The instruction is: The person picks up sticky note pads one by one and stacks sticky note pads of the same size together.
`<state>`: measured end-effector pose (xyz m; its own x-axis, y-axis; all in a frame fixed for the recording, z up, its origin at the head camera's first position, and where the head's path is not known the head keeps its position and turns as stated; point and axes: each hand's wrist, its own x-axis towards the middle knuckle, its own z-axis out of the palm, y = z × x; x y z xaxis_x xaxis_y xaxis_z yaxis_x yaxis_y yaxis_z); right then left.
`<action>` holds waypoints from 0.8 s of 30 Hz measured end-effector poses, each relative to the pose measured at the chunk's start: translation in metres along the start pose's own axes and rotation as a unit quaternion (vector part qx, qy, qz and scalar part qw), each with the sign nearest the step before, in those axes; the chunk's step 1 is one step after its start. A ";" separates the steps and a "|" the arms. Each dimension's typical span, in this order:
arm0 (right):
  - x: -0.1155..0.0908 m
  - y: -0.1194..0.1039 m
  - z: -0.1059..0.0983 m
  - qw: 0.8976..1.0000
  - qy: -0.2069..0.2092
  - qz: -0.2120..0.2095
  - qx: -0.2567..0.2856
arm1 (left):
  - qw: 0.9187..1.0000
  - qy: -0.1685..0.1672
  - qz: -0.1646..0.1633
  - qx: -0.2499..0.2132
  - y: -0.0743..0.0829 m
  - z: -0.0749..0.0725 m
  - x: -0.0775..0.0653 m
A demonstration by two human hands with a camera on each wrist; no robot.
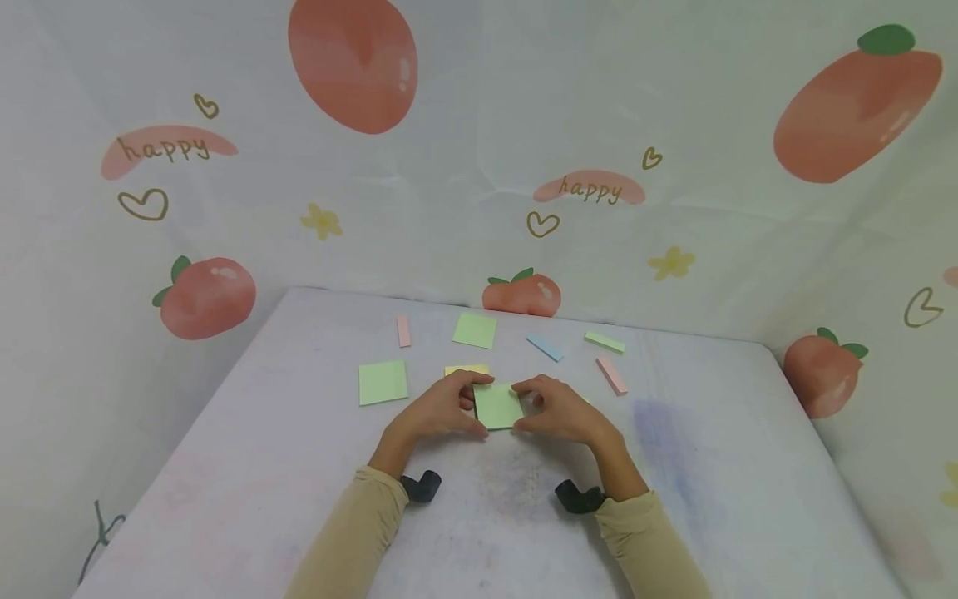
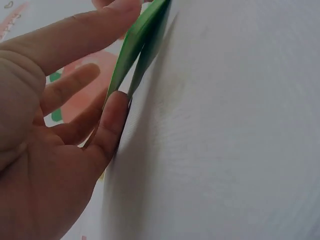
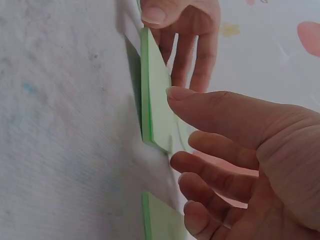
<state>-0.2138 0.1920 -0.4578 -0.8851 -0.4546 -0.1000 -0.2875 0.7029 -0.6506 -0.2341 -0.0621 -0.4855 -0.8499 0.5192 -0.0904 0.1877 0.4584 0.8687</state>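
Observation:
A light green sticky note pad (image 1: 498,406) lies between both hands near the middle of the table, in the head view. My left hand (image 1: 441,408) pinches its left side; in the left wrist view the green pad (image 2: 131,50) shows two layers parting, with a fingertip at the lower end. My right hand (image 1: 561,409) is at the pad's right side, thumb and index finger spread. In the right wrist view, the right thumb tip overlaps the face of the pad (image 3: 157,95), its fingers loosely bent; contact there is hard to tell.
Behind the hands are a yellow pad (image 1: 467,369), partly hidden, and a green pad (image 1: 475,330). Another green pad (image 1: 382,383) lies left. Pink strips (image 1: 403,331), a blue strip (image 1: 544,347) and a green strip (image 1: 604,343) lie about. A green pad (image 3: 161,220) lies beside the right hand.

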 end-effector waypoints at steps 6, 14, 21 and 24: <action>-0.002 0.005 -0.006 1.000 0.016 0.024 0.004 | 0.998 0.015 -0.003 0.064 0.003 0.002 0.000; -0.007 0.014 -0.010 0.999 0.033 0.024 -0.011 | 0.998 0.021 -0.014 0.060 0.001 0.000 -0.002; -0.021 0.030 -0.015 0.997 0.069 0.033 -0.012 | 0.999 0.023 -0.029 0.037 -0.005 0.000 -0.003; -0.028 0.038 -0.019 0.996 0.078 0.027 -0.023 | 0.999 0.024 -0.030 0.023 -0.007 -0.001 -0.004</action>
<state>-0.2072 0.2419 -0.4659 -0.9445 -0.3283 -0.0133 -0.2518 0.7492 -0.6127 -0.2324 -0.0677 -0.4905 -0.8825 0.4555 -0.1173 0.1570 0.5203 0.8395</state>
